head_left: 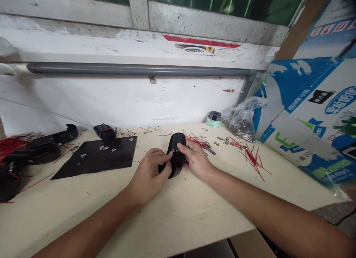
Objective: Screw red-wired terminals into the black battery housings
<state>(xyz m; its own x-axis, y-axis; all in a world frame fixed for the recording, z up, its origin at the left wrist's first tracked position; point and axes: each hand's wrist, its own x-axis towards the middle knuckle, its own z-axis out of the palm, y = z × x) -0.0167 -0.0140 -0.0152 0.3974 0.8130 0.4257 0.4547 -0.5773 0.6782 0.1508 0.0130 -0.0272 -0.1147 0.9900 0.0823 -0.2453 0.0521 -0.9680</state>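
A curved black plastic casing (177, 141) is held tilted just above the table, at the middle of the head view. My right hand (196, 159) grips it from the right, thumb on its face and fingers behind. From the left, my left hand (151, 172) presses against the casing, its index finger and thumb pinched together. Whatever lies between those fingertips is hidden. A small shiny metal piece (175, 150) shows on the casing beside both hands' fingertips. Just behind my right hand are red wires with metal tabs (201, 142).
More black casings (44, 148) and red wires lie at the left. A black sheet (94, 157) carries small metal clips and another casing (105, 132). At the back right are a tape roll (214, 121), a bag of metal parts (243, 126), loose red wires (253, 157) and a large carton (311, 113).
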